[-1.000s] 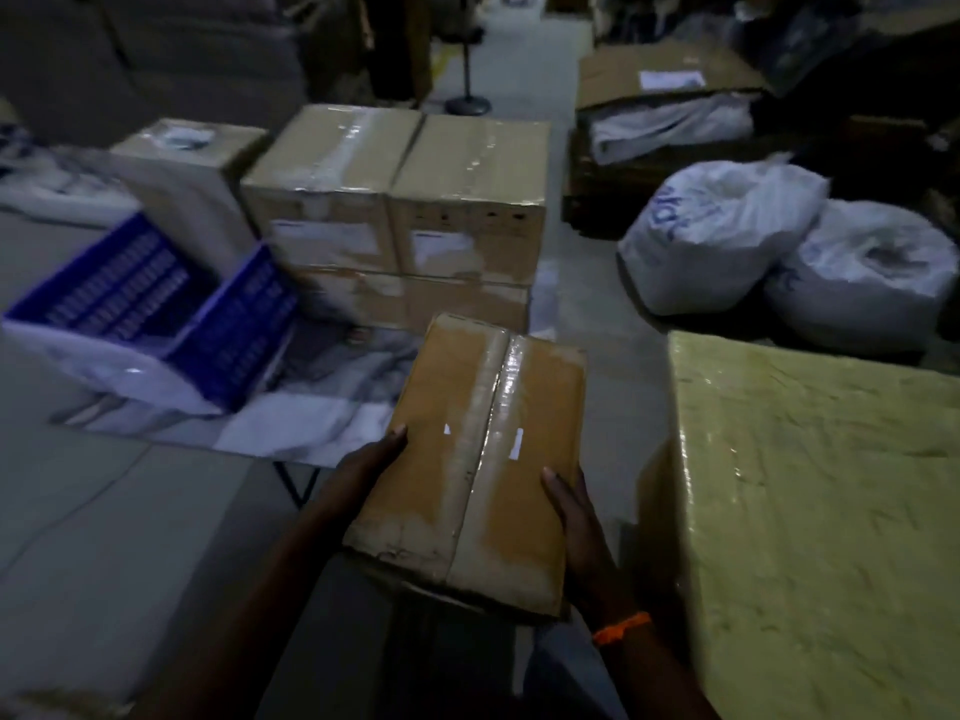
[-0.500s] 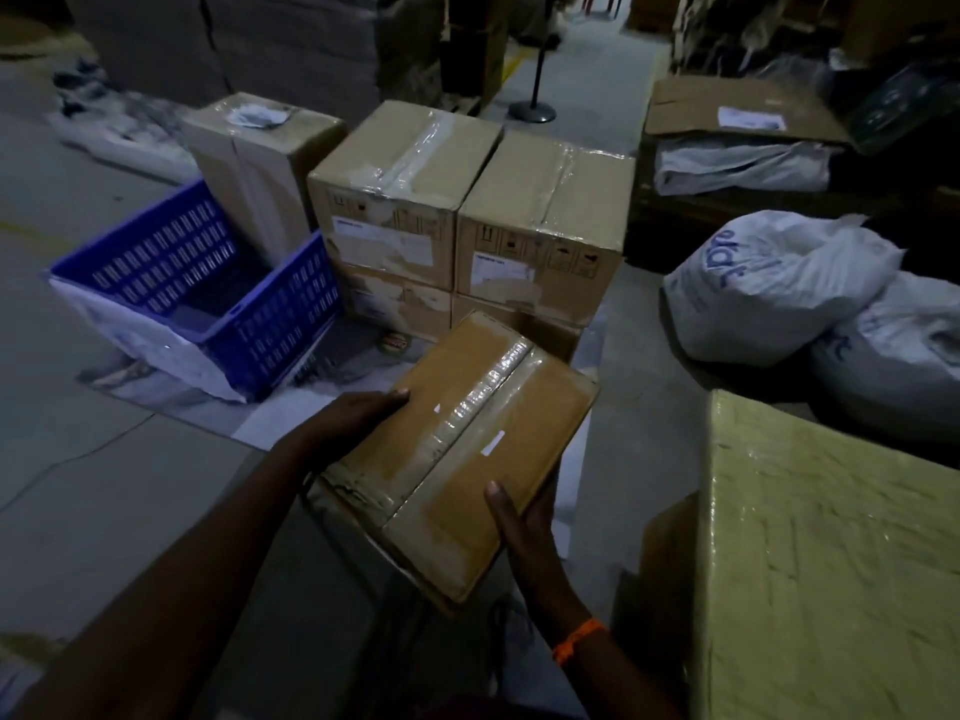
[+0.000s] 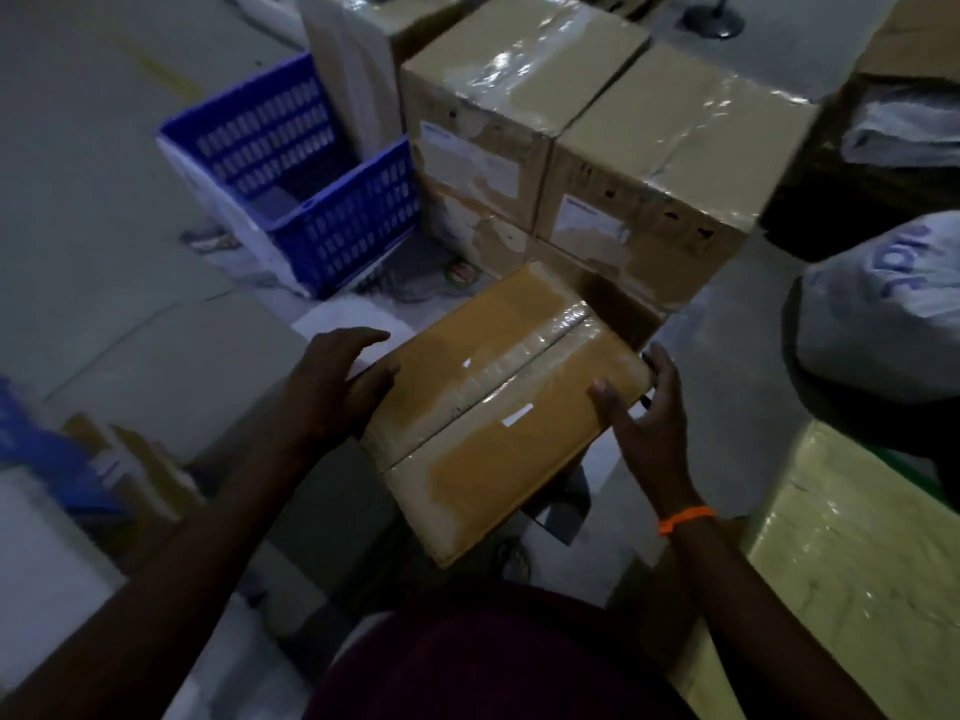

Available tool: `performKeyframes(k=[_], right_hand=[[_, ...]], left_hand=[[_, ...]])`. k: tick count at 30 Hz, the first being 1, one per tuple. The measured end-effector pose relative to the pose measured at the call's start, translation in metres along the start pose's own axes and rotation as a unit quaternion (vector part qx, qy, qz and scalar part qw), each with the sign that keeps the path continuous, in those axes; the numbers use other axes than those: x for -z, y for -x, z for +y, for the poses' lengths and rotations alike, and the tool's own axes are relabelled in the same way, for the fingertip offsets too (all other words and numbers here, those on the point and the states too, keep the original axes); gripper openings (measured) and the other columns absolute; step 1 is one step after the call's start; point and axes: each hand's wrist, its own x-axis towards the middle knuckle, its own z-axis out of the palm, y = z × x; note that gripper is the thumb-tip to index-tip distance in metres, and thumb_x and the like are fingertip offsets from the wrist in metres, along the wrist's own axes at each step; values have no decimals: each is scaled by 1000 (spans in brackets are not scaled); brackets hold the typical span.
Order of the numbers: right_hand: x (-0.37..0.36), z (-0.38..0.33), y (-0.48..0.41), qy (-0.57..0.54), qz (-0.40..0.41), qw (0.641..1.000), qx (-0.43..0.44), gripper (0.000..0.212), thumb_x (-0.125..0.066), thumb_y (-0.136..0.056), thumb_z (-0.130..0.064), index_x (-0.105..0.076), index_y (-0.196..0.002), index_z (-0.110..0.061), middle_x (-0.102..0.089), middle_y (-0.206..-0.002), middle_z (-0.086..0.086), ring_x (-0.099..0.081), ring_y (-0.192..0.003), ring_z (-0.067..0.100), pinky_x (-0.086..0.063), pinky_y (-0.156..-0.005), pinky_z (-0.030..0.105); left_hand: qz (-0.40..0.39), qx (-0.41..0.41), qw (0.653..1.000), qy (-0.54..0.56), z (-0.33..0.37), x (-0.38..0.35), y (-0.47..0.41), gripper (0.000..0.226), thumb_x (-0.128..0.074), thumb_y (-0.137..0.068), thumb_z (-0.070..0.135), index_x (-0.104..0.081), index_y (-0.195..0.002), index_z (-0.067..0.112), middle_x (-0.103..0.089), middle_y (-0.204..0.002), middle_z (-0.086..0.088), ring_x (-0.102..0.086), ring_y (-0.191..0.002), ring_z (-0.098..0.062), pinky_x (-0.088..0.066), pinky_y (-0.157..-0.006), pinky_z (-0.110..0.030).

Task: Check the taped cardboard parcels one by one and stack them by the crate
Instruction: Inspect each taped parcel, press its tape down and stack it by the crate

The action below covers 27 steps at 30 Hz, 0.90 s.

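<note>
Two hands hold the flat brown taped cardboard parcel [image 3: 506,418] in the air — our left hand [image 3: 332,387] curls round its left edge, our right hand [image 3: 644,423] pinches the right corner, thumb on top. We have it tilted, just before the stack of tape-wrapped brown cardboard boxes [image 3: 649,148] beside the blue slotted plastic crate [image 3: 353,220]

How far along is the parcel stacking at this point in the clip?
Done, it seems: taped boxes already stand two layers high beside the blue crate. In hand: one flat taped parcel, gripped by the left hand and right hand, tape seam up, held in front of the stack. Left: setting it on the stack; blurred cartons at lower left may also be waiting, but I cannot tell.
</note>
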Motion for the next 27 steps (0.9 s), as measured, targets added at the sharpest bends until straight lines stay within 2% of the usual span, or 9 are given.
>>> performKeyframes(k=[3, 5, 7, 11, 15, 18, 21, 24, 27], right_hand=[[11, 10, -10, -48, -61, 997, 0, 72, -69, -92, -47, -40, -154, -26, -49, -150, -6, -52, -133, 8, -48, -108, 32], [14, 14, -10, -97, -81, 992, -19, 67, -66, -92, -44, -44, -151, -20, -57, -145, -2, -59, -125, 1, -52, -103, 24], [12, 17, -10, -131, -97, 986, -40, 64, -63, -92, -47, -50, -146, -14, -63, -138, 1, -63, -115, -5, -53, -94, 17], [7, 19, -16, -138, -97, 984, -54, 84, -66, -82, -75, -51, -146, -24, -64, -136, -6, -62, -124, 9, -50, -100, 28], [6, 15, -16, -141, -81, 985, -57, 102, -68, -69, -86, -50, -147, -23, -64, -139, -3, -62, -125, 10, -52, -99, 26], [1, 11, -4, -140, -71, 986, -54, 98, -67, -71, -86, -51, -146, -24, -64, -138, -4, -62, -125, 10, -52, -105, 35], [-7, 1, 13, -133, -61, 988, -39, 86, -60, -79, -82, -52, -145, -27, -63, -139, -5, -59, -127, 12, -49, -110, 43], [-8, -17, 25, -122, -23, 992, -29, 87, -52, -81, -87, -51, -146, -29, -61, -141, -5, -56, -130, 13, -45, -113, 46], [3, -38, 31, -137, 29, 990, 1, 80, -44, -87, -85, -53, -145, -30, -60, -141, -1, -55, -132, 16, -45, -112, 51]], left_hand=[[93, 133, 987, 9, 17, -11, 72, 54, -64, -90, 48, -58, -120, 3, -57, -116, -16, -56, -102, -32, -47, -86, -39], [72, 184, 980, 22, 35, -25, 118, 63, -55, -94, 60, -55, -117, 2, -52, -112, -15, -57, -95, -30, -52, -77, -43], [31, 186, 980, 68, 49, -39, 144, 63, -45, -99, 62, -54, -119, 3, -50, -116, -14, -56, -97, -26, -55, -77, -43], [89, 215, 965, 119, 70, -47, 134, 62, -37, -104, 56, -51, -123, -2, -49, -121, -20, -54, -106, -26, -46, -89, -24], [105, 262, 947, 155, 72, -44, 122, 51, -42, -103, 42, -53, -130, 0, -54, -125, -17, -51, -110, -8, -44, -92, -16], [93, 253, 948, 171, 65, -30, 110, 52, -43, -101, 42, -55, -133, 3, -58, -129, -13, -51, -109, 2, -38, -89, -2], [59, 268, 936, 221, 59, -14, 96, 56, -51, -99, 49, -51, -142, 14, -53, -137, 4, -51, -110, 9, -38, -84, 3], [32, 250, 934, 252, 50, -2, 81, 57, -56, -97, 54, -46, -146, 26, -52, -142, 6, -51, -120, 2, -42, -87, -1], [-10, 258, 917, 305, 37, 3, 67, 63, -52, -90, 64, -41, -146, 37, -53, -145, 5, -56, -123, -5, -49, -95, -20]])
